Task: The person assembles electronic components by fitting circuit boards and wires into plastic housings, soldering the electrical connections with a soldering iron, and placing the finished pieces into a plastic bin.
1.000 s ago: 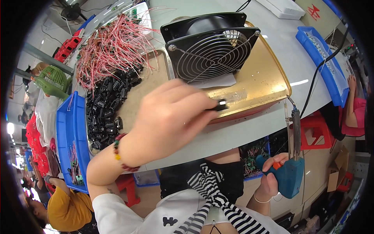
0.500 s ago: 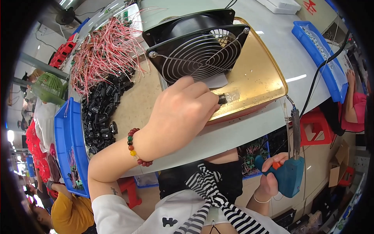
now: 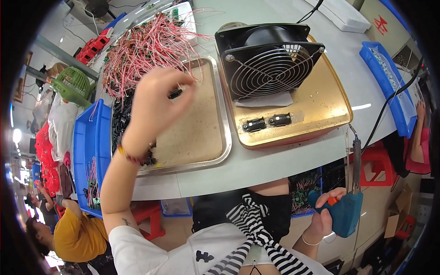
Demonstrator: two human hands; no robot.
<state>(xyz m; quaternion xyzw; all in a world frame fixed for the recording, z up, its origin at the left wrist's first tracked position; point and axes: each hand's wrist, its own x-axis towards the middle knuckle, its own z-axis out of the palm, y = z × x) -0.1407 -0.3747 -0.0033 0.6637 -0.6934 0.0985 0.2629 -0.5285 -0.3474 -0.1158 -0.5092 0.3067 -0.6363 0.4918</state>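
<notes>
My left hand (image 3: 158, 103) hovers, a little blurred, over the left part of the metal tray (image 3: 225, 133), thumb and fingers curved and apart. A small black part (image 3: 175, 93) shows in the gap between them; no firm grip on it is visible. Behind the hand lies a pile of similar black parts (image 3: 120, 117). Two black housings (image 3: 254, 124) sit side by side on the gold box lid (image 3: 316, 112), near its front edge. My right hand (image 3: 324, 215) is wrapped around a teal soldering gun (image 3: 347, 215), its metal tip pointing up beside the lid's right corner.
A black fan (image 3: 275, 68) with a wire guard stands on the lid. Red and white wires (image 3: 149, 50) heap at the tray's far end. Blue bins (image 3: 87, 151) stand at left, another blue tray (image 3: 389, 87) at right. A black cable (image 3: 389, 98) runs near the soldering gun.
My left hand has moved left from the gold lid to above the tray, uncovering the two housings. The view has shifted; my right hand still holds the soldering gun.
</notes>
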